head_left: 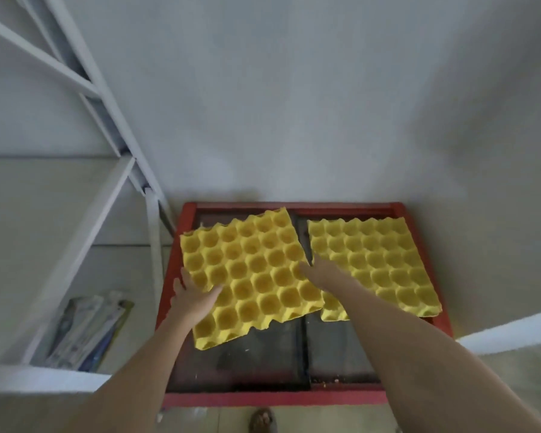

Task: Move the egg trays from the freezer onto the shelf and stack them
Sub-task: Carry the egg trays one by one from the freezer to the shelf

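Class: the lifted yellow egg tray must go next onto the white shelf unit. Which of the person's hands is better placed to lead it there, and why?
Probably the left. The left hand grips the left egg tray on the edge nearest the white shelf unit; the right hand holds the far edge, beside the second tray.

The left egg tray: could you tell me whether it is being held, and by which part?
Yes. The left hand grips the left egg tray at its left edge, and the right hand holds its right edge. The right egg tray is not held.
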